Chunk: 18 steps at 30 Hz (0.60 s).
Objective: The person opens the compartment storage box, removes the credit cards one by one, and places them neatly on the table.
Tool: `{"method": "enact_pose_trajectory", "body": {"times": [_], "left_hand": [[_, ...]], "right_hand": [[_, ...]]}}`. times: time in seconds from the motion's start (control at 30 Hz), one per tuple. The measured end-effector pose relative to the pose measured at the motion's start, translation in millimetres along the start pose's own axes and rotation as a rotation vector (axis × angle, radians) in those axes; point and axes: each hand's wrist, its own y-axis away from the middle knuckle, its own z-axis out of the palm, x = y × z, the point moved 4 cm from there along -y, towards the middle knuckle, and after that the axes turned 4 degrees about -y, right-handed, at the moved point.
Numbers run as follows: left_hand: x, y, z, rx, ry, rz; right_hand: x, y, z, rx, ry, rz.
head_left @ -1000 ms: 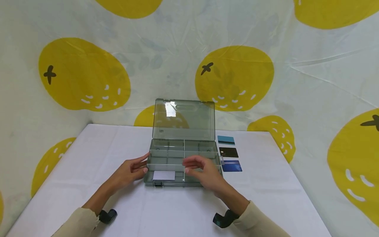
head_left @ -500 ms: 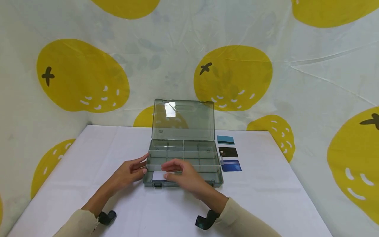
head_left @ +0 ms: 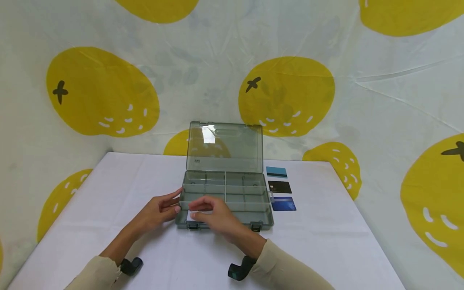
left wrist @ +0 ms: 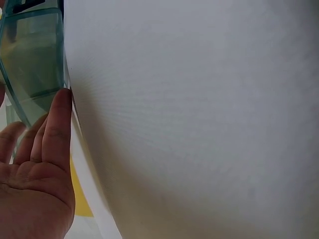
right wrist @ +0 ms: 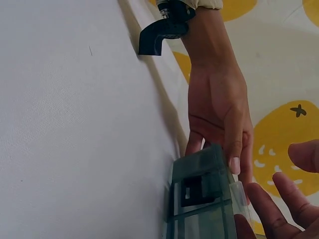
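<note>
A translucent grey-green compartment box stands on the table with its clear lid raised. My left hand rests against the box's left side. Its fingers reach out fairly straight along that wall, and in the right wrist view the thumb touches the box near the rim. My right hand is over the front left compartment, thumb and fingers apart. A white card lies there, mostly hidden by that hand. In the right wrist view the right fingers are spread, with nothing seen between them.
Right of the box lie a light blue card, a black card and a dark blue card in a column. A white cloth covers the table. Fabric with yellow fruit shapes hangs behind.
My right hand has moved left from the middle of the box to over the white card, covering most of it. The left hand and the box stay in place.
</note>
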Motion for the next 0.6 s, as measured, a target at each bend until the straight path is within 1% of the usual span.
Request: {"method": "enact_pose_trajectory", "body": {"times": [0.43,0.6], "left_hand": [[0.9,-0.8,-0.6,0.007,-0.012,-0.006],[1.2,-0.6,-0.2,0.009,-0.024,-0.012]], "right_hand": [[5.1,-12.1,3.2,0.028,-0.077,0.044],[5.5,-11.7,2.0,0.052,-0.108,0.045]]}}
